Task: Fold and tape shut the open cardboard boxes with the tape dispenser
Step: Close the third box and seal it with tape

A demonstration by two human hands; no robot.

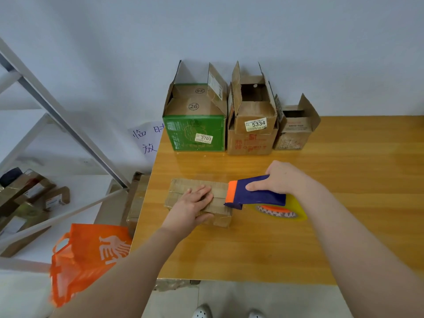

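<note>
A small flat cardboard box [183,187] lies on the wooden table [344,180] with its flaps folded down. My left hand [192,207] presses flat on its top, thumb against the near side. My right hand [280,180] grips the blue and orange tape dispenser [254,195], whose orange front edge meets the box's right end. Its yellow tape roll [284,212] sits just right of the box. At the back stand three open boxes: a green one [195,131] labelled 3703, a brown one [251,134] labelled 5334, and a small one [296,131].
An orange bag [85,258] hangs off the table's left front corner. A metal shelf frame [57,115] with parcels [34,198] stands to the left. More cardboard [135,203] leans beside the table. A paper sign [146,138] is on the wall.
</note>
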